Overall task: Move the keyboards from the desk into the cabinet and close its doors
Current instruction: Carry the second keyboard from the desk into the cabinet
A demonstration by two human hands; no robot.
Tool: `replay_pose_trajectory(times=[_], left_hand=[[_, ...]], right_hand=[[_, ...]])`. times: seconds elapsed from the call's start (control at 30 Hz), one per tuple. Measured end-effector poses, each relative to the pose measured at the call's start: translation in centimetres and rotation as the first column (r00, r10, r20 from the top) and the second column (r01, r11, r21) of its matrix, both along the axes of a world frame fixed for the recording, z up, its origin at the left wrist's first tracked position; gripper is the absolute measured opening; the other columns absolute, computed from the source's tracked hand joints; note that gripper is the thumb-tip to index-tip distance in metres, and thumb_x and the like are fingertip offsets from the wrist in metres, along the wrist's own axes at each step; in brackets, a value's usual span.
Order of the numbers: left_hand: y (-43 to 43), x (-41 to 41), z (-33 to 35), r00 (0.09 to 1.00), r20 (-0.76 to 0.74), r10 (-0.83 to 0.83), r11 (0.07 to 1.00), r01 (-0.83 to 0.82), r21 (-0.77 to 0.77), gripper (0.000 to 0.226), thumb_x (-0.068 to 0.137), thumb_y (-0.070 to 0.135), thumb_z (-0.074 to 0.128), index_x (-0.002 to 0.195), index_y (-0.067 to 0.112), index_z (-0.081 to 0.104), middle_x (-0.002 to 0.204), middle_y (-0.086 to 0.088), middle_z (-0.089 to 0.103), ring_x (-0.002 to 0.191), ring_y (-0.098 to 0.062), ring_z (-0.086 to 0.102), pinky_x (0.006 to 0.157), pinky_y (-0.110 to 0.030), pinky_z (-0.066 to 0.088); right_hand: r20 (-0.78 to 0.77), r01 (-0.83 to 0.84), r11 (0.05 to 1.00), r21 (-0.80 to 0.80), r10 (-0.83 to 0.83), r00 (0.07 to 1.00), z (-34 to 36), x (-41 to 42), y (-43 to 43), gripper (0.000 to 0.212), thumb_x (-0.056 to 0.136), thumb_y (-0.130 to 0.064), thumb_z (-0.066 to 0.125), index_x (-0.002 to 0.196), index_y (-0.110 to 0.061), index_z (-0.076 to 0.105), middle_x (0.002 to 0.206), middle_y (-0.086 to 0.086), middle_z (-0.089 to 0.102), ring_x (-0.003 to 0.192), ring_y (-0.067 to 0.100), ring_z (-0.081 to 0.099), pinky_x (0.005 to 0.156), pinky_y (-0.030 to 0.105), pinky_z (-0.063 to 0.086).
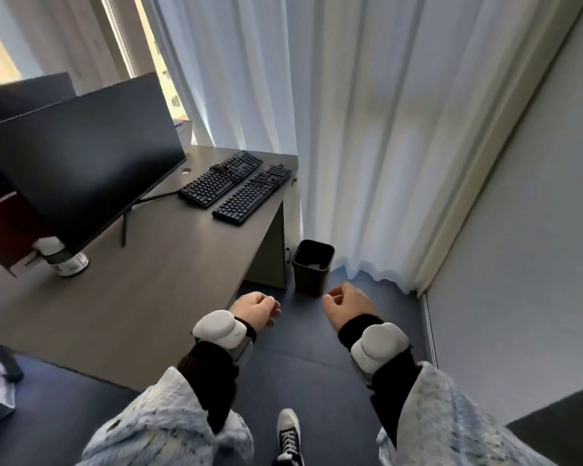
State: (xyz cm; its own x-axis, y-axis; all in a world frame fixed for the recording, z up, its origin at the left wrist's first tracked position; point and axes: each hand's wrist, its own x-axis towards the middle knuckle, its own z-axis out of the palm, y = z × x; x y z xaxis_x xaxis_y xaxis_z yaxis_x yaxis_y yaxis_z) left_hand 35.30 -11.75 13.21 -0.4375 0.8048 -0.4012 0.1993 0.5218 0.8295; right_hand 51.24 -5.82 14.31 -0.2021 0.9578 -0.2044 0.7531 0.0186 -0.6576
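Observation:
Two black keyboards lie side by side at the far right end of the grey-brown desk (155,297): one further back (221,178), one nearer the desk's edge (251,195). Each has its cable bundled on top. My left hand (254,307) hovers just off the desk's near right corner, fingers loosely curled, holding nothing. My right hand (347,306) hangs over the floor to its right, also loosely curled with nothing in it. Both hands are well short of the keyboards. No cabinet with doors can be told in this view.
A large black monitor (81,156) stands on the desk, a second one behind it. A white jar (66,258) sits under the screen. A black waste bin (312,265) stands on the floor by the desk end. White curtains (367,129) hang behind; a wall closes the right side.

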Motion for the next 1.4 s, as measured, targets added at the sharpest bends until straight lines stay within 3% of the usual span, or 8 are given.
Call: replay_pose_trajectory(times=[0.23, 0.33, 0.43, 0.6, 0.8, 0.93, 1.03, 1.4], left_hand=[[17.7, -9.4, -2.2, 0.987, 0.068, 0.149, 0.988, -0.146, -0.042, 0.018, 0.095, 0.013, 0.042, 0.083, 0.01, 0.055, 0.084, -0.006, 0.058, 0.056, -0.014, 0.05, 0.031, -0.008, 0.034], [25.3, -13.9, -2.0, 0.973, 0.026, 0.228, 0.973, -0.226, -0.05, 0.025, 0.092, 0.015, 0.044, 0.109, 0.006, 0.059, 0.103, -0.016, 0.063, 0.081, -0.029, 0.065, 0.066, -0.026, 0.053], [30.8, -17.6, -2.5, 0.958, -0.045, 0.282, 0.95, -0.285, -0.124, 0.043, 0.083, 0.025, 0.051, 0.12, 0.004, 0.058, 0.125, -0.024, 0.062, 0.117, -0.037, 0.059, 0.1, -0.043, 0.048], [37.9, -24.2, -5.0, 0.928, -0.169, 0.332, 0.893, -0.366, -0.261, 0.047, 0.089, 0.027, 0.052, 0.131, 0.008, 0.052, 0.136, -0.019, 0.055, 0.128, -0.033, 0.049, 0.108, -0.031, 0.036], [44.5, -30.3, -9.6, 0.884, -0.194, 0.425, 0.778, -0.466, -0.421, 0.051, 0.092, 0.027, 0.048, 0.133, -0.002, 0.051, 0.138, -0.023, 0.054, 0.129, -0.036, 0.048, 0.107, -0.032, 0.033], [49.4, -33.1, -12.0, 0.853, -0.282, 0.44, 0.645, -0.518, -0.561, 0.057, 0.09, 0.032, 0.046, 0.131, -0.007, 0.049, 0.137, -0.023, 0.053, 0.129, -0.037, 0.048, 0.111, -0.035, 0.034], [51.4, -35.0, -13.3, 0.848, -0.298, 0.438, 0.526, -0.511, -0.68, 0.068, 0.093, 0.039, 0.038, 0.143, -0.006, 0.029, 0.151, -0.023, 0.035, 0.142, -0.034, 0.032, 0.118, -0.033, 0.023], [49.6, -36.7, -15.3, 0.85, -0.275, 0.45, 0.267, -0.422, -0.866, 0.069, 0.097, 0.048, 0.022, 0.151, 0.005, 0.02, 0.158, -0.013, 0.026, 0.146, -0.03, 0.027, 0.119, -0.036, 0.02]], right_hand=[[0.033, -0.043, 0.999, -0.009, 0.043, 0.999, 0.1, -8.9, 17.7, 0.038, 0.086, -0.032, 0.052, 0.118, -0.011, 0.055, 0.122, 0.013, 0.058, 0.113, 0.029, 0.056, 0.097, 0.033, 0.044], [0.043, -0.034, 0.999, 0.026, 0.033, 0.999, 1.3, -12.5, 25.8, 0.041, 0.085, -0.032, 0.051, 0.121, -0.012, 0.054, 0.124, 0.011, 0.057, 0.116, 0.029, 0.054, 0.099, 0.037, 0.043], [0.041, -0.024, 1.0, -0.014, 0.025, 0.999, 0.9, -15.7, 32.2, 0.043, 0.086, -0.031, 0.049, 0.125, -0.013, 0.05, 0.129, 0.011, 0.053, 0.12, 0.03, 0.051, 0.102, 0.039, 0.041], [0.061, -0.103, 0.993, -0.054, 0.106, 0.993, -1.7, -22.7, 42.8, 0.051, 0.087, -0.029, 0.05, 0.135, -0.013, 0.042, 0.139, 0.011, 0.046, 0.128, 0.031, 0.044, 0.107, 0.039, 0.036], [0.133, -0.208, 0.974, -0.084, 0.218, 0.967, -5.6, -30.9, 54.4, 0.06, 0.084, -0.032, 0.053, 0.139, -0.012, 0.039, 0.142, 0.014, 0.044, 0.128, 0.033, 0.044, 0.107, 0.037, 0.034], [0.222, -0.319, 0.942, -0.102, 0.334, 0.916, -7.7, -35.8, 62.8, 0.068, 0.083, -0.034, 0.054, 0.142, -0.008, 0.034, 0.146, 0.014, 0.041, 0.134, 0.03, 0.04, 0.109, 0.037, 0.032], [0.264, -0.38, 0.915, -0.138, 0.404, 0.876, -9.2, -38.9, 67.6, 0.071, 0.084, -0.035, 0.053, 0.145, -0.007, 0.028, 0.152, 0.013, 0.033, 0.139, 0.028, 0.033, 0.112, 0.037, 0.028], [0.423, -0.399, 0.876, -0.271, 0.481, 0.768, -15.4, -42.2, 73.5, 0.079, 0.085, -0.036, 0.056, 0.15, -0.013, 0.016, 0.159, 0.013, 0.012, 0.145, 0.034, 0.016, 0.119, 0.04, 0.014]])
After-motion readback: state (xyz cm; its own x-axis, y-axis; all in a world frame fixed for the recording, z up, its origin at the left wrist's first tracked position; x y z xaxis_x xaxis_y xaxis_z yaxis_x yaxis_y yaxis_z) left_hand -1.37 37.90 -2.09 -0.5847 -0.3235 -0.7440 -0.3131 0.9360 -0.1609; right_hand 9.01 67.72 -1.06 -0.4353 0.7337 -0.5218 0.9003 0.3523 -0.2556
